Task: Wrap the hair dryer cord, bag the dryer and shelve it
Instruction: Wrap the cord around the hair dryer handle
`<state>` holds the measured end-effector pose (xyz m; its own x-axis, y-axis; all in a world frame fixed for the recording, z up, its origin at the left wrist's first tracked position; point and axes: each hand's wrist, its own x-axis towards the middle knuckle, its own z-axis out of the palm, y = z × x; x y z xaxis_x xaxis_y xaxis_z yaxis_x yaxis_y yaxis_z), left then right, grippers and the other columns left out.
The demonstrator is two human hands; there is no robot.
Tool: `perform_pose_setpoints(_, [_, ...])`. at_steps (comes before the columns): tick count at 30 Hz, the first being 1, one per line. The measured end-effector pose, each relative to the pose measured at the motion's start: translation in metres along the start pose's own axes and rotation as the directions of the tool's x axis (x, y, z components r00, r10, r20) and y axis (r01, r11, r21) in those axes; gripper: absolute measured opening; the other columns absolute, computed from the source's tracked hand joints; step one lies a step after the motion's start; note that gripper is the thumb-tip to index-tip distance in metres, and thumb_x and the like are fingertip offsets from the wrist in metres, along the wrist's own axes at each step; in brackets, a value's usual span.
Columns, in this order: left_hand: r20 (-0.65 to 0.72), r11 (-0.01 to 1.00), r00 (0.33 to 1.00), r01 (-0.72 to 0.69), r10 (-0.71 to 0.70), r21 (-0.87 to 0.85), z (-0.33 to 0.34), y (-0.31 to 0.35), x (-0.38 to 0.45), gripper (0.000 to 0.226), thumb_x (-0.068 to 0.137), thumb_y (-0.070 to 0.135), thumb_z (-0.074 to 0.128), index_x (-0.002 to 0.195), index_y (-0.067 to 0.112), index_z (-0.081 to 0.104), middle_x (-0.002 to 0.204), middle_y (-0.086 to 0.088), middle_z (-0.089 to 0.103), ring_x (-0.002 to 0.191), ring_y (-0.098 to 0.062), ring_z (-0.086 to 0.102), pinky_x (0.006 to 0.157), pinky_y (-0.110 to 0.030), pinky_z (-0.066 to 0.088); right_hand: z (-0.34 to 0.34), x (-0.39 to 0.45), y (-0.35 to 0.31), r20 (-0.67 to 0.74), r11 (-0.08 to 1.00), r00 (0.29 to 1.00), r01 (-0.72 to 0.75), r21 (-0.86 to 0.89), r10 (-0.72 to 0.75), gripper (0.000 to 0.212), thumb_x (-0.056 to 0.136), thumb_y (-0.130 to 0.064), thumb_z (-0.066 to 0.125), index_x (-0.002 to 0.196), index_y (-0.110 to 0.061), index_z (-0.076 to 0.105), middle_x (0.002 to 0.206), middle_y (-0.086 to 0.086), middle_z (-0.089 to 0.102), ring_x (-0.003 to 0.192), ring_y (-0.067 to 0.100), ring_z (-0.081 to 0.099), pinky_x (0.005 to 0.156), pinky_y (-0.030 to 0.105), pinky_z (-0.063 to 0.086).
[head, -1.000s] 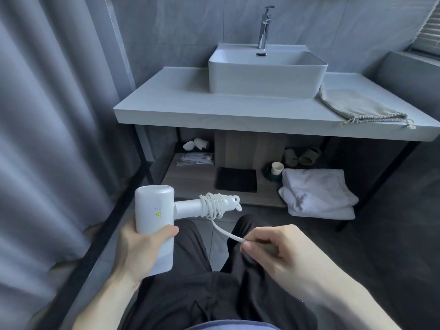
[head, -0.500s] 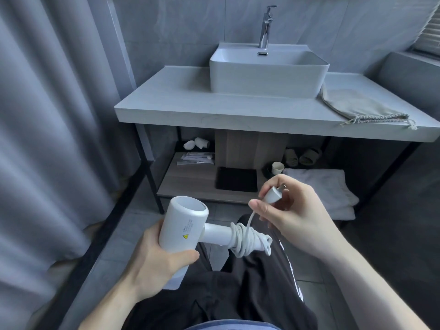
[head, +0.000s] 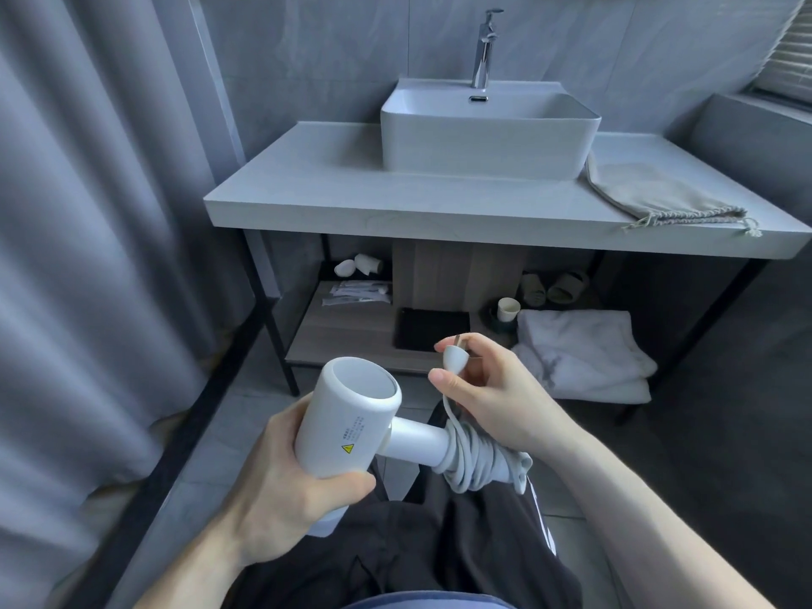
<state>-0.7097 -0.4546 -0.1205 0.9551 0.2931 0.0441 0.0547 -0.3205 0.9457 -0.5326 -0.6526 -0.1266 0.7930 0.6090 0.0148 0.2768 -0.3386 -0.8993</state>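
My left hand [head: 281, 485] grips the barrel of a white hair dryer [head: 347, 428] low in the middle of the view, its handle pointing right. The white cord [head: 479, 459] is coiled in several loops round the end of the handle. My right hand [head: 492, 393] pinches the white plug [head: 453, 358] just above the coil, with a short length of cord running down to it. A grey drawstring bag [head: 650, 195] lies flat on the right of the vanity counter [head: 334, 191]. The wooden shelf [head: 347, 336] sits below the counter.
A white basin [head: 483, 129] with a chrome tap stands on the counter. The lower shelf holds folded white towels [head: 584, 358], a black mat [head: 433, 327], a cup, slippers and small packets. A grey curtain [head: 79, 257] hangs on the left.
The cord's free end got wound onto the handle, and my right hand went from holding loose cord to pinching the plug above the coil. The dryer tilted and moved lower and rightward.
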Motion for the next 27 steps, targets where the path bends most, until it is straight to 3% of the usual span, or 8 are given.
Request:
perform_pose_setpoints(4, [0.016, 1.000, 1.000, -0.008, 0.008, -0.014, 0.003, -0.001, -0.001, 0.035, 0.061, 0.010, 0.085, 0.087, 0.029, 0.071, 0.072, -0.005, 0.062, 0.065, -0.007, 0.054, 0.061, -0.021, 0.044, 0.009, -0.008, 0.002, 0.011, 0.997, 1.000, -0.007, -0.081, 0.008, 0.049, 0.103, -0.040, 0.068, 0.144, -0.046, 0.044, 0.072, -0.013, 0.068, 0.060, 0.003, 0.053, 0.067, 0.019, 0.049])
perform_pose_setpoints(7, [0.028, 1.000, 1.000, -0.002, 0.002, -0.019, 0.005, -0.003, 0.000, 0.036, 0.062, 0.011, 0.085, 0.091, 0.028, 0.071, 0.079, -0.013, 0.063, 0.067, -0.009, 0.056, 0.062, -0.024, 0.045, 0.010, -0.012, 0.002, 0.016, 0.988, 0.999, 0.040, -0.148, -0.038, 0.017, 0.105, -0.035, 0.064, 0.120, -0.043, 0.066, 0.079, -0.008, 0.073, 0.061, 0.011, 0.056, 0.070, 0.034, 0.054])
perform_pose_setpoints(10, [0.004, 0.999, 1.000, 0.021, -0.021, -0.045, 0.004, -0.006, 0.004, 0.036, 0.061, 0.014, 0.086, 0.090, 0.030, 0.072, 0.076, -0.005, 0.066, 0.067, -0.008, 0.059, 0.063, -0.022, 0.047, 0.008, -0.018, 0.002, 0.044, 0.976, 0.998, 0.055, -0.212, -0.047, 0.023, 0.108, -0.032, 0.057, 0.107, -0.040, 0.079, 0.097, 0.000, 0.078, 0.080, 0.024, 0.068, 0.084, 0.046, 0.057])
perform_pose_setpoints(16, [0.029, 0.996, 0.999, 0.029, -0.026, -0.088, 0.001, -0.009, 0.018, 0.029, 0.061, 0.022, 0.085, 0.086, 0.023, 0.071, 0.081, -0.019, 0.066, 0.072, -0.017, 0.063, 0.067, -0.031, 0.049, -0.008, -0.031, -0.002, 0.209, 0.980, 0.978, 0.012, -0.198, 0.030, 0.032, 0.106, -0.047, 0.058, 0.135, -0.042, 0.071, 0.120, -0.015, 0.063, 0.103, 0.007, 0.065, 0.095, 0.025, 0.053])
perform_pose_setpoints(19, [0.063, 0.994, 0.997, 0.039, -0.033, -0.099, 0.002, -0.011, 0.027, 0.031, 0.060, 0.024, 0.086, 0.086, 0.023, 0.071, 0.083, -0.020, 0.066, 0.073, -0.018, 0.063, 0.067, -0.029, 0.050, -0.012, -0.036, -0.001, 0.286, 0.968, 0.957, 0.027, -0.249, 0.047, 0.049, 0.091, -0.061, 0.074, 0.136, -0.044, 0.065, 0.130, -0.024, 0.053, 0.113, 0.003, 0.064, 0.099, 0.023, 0.053])
perform_pose_setpoints(21, [0.102, 0.994, 0.994, 0.044, -0.033, -0.104, 0.005, -0.010, 0.036, 0.032, 0.059, 0.026, 0.086, 0.087, 0.023, 0.071, 0.081, -0.013, 0.065, 0.074, -0.016, 0.062, 0.067, -0.028, 0.050, -0.017, -0.036, 0.000, 0.292, 0.956, 0.956, 0.058, -0.286, 0.029, 0.051, 0.085, -0.059, 0.082, 0.129, -0.042, 0.065, 0.131, -0.024, 0.054, 0.117, 0.000, 0.063, 0.101, 0.023, 0.053])
perform_pose_setpoints(24, [0.160, 0.995, 0.987, 0.033, -0.018, -0.094, 0.010, -0.007, 0.059, 0.033, 0.060, 0.024, 0.087, 0.088, 0.021, 0.071, 0.081, -0.009, 0.064, 0.075, -0.016, 0.061, 0.068, -0.028, 0.048, -0.025, -0.031, 0.002, 0.251, 0.968, 0.968, 0.041, -0.249, 0.024, 0.032, 0.085, -0.044, 0.084, 0.108, -0.033, 0.066, 0.102, -0.006, 0.071, 0.082, 0.004, 0.066, 0.078, 0.026, 0.055])
perform_pose_setpoints(27, [0.211, 0.996, 0.977, 0.026, -0.009, -0.081, 0.018, -0.003, 0.089, 0.033, 0.062, 0.022, 0.088, 0.089, 0.017, 0.070, 0.082, -0.012, 0.065, 0.075, -0.018, 0.061, 0.070, -0.033, 0.047, -0.035, -0.021, 0.011, 0.174, 0.973, 0.985, 0.024, -0.227, 0.016, 0.025, 0.084, -0.039, 0.082, 0.095, -0.027, 0.063, 0.089, 0.006, 0.068, 0.068, 0.016, 0.054, 0.064, 0.032, 0.047])
